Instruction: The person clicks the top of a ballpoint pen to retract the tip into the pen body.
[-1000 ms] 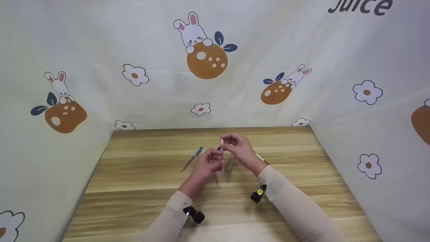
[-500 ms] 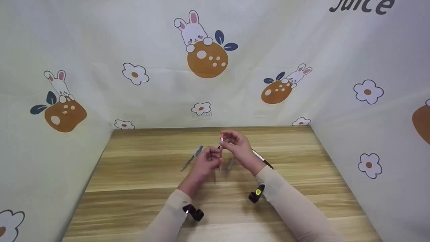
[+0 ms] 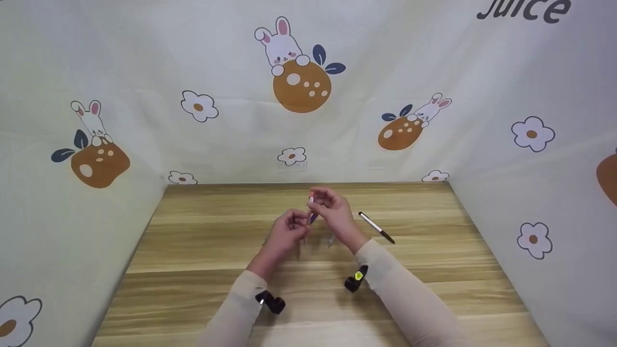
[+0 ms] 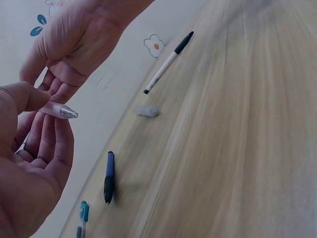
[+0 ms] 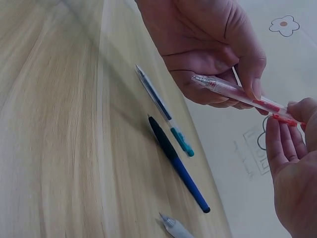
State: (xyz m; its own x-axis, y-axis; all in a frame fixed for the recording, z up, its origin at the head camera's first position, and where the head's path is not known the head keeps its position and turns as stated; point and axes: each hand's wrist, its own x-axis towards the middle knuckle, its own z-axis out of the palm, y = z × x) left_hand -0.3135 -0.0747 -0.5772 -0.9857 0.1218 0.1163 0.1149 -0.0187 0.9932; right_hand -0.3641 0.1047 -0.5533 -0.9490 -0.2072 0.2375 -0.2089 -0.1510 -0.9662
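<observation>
Both hands hold one pen [image 5: 233, 92] with a clear, pinkish barrel and a red top end, raised over the wooden table. My left hand [image 3: 284, 232] pinches the barrel between thumb and fingers; its clear conical tip [image 4: 68, 112] sticks out past the thumb in the left wrist view. At the red end, my right hand [image 3: 336, 212] grips with thumb and fingertips. Beneath the hands lie a blue pen with a black grip [image 5: 178, 166] and a clear pen with a teal end [image 5: 163, 109], the latter mostly hidden by my left hand in the head view.
A white pen with a black cap [image 3: 377, 227] lies to the right of the hands. Partly behind the right hand is a greyish-white pen [image 4: 147, 111]. The wood-grain table [image 3: 193, 299] is bordered by a pale printed cloth [image 3: 231, 135] at the back and sides.
Both hands have shifted slightly left with the red-ended pen between them. The white-and-black pen has come into full view, while the teal-ended pen is now mostly covered by my left hand.
</observation>
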